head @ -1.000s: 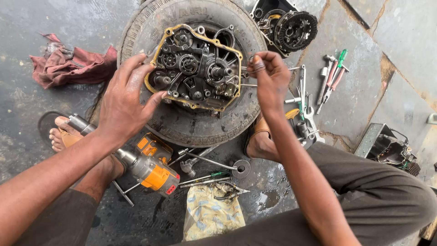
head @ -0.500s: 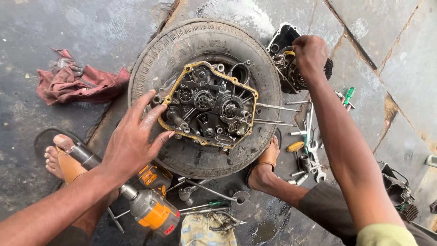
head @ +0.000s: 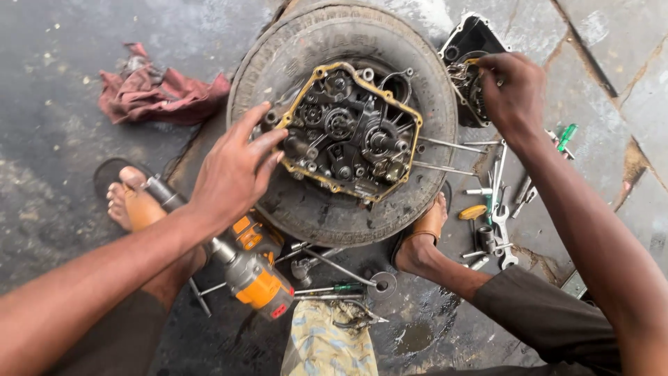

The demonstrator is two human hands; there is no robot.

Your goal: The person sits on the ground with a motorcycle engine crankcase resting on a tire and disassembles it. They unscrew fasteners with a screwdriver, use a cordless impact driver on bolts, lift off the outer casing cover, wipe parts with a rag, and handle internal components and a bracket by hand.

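An open engine crankcase (head: 351, 132) with exposed gears and a yellow gasket rim lies on a worn tyre (head: 292, 52) on the ground. My left hand (head: 233, 170) rests on the tyre, fingers spread, fingertips touching the left edge of the crankcase. My right hand (head: 511, 90) reaches to the far right and grips a part inside the black engine cover (head: 463, 38) beside the tyre. What exactly the fingers hold is hidden by the hand.
An orange power tool (head: 254, 275) lies by my left leg. Spanners and screwdrivers (head: 497, 209) are scattered at the right. A red rag (head: 153, 90) lies at the left. A patterned cloth (head: 327, 341), loose tools and my sandalled feet are below the tyre.
My right hand left the crankcase's right edge, reached up-right to the engine cover and closed on a part there. My left hand stayed at the crankcase's left edge.
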